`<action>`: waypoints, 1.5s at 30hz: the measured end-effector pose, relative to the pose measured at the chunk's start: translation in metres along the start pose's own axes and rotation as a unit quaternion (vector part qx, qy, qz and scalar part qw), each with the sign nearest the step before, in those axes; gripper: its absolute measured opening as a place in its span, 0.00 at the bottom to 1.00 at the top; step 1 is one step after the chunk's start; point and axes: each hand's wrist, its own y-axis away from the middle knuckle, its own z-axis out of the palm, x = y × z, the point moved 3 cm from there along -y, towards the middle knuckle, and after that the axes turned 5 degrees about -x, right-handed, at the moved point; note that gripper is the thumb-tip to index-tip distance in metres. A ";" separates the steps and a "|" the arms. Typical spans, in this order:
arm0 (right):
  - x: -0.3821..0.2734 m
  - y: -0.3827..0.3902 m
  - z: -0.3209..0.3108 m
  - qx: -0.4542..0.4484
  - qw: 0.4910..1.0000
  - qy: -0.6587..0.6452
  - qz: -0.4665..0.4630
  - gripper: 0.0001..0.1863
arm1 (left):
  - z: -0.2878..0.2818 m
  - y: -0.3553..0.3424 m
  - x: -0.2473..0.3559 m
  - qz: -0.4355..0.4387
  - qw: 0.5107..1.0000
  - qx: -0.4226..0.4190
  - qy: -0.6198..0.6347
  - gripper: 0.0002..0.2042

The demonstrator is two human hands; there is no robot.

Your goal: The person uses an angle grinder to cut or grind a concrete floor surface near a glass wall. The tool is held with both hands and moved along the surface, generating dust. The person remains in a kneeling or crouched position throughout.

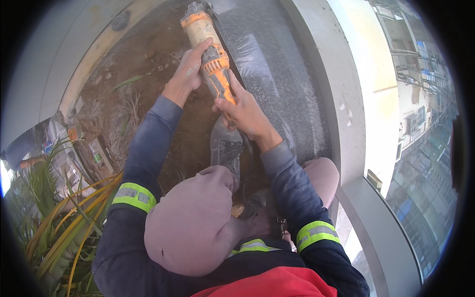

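An orange and grey power tool (215, 63), coated in pale dust, points away from me along the edge of a grey, dust-streaked slab (277, 64). My left hand (190, 69) is closed on the upper part of its body. Lower down, my right hand (242, 109) wraps round the orange handle. The tool's working head (195, 10) is at the top edge of the view, too small to make out clearly. A dark cord (249, 144) runs down beside my right wrist. My dusty shoe (222, 141) is beneath the handle, on brown soil (143, 79).
A curved pale wall (44, 59) borders the soil at upper left. Palm fronds (62, 213) and a plastic bottle (96, 153) lie leftward. On the right runs a concrete ledge (346, 123), with buildings and scaffolding (408, 54) beyond.
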 end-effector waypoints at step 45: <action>0.001 0.020 0.001 -0.013 1.000 0.009 0.019 0.47 | 0.006 0.016 -0.012 -0.003 1.000 -0.006 -0.005 0.19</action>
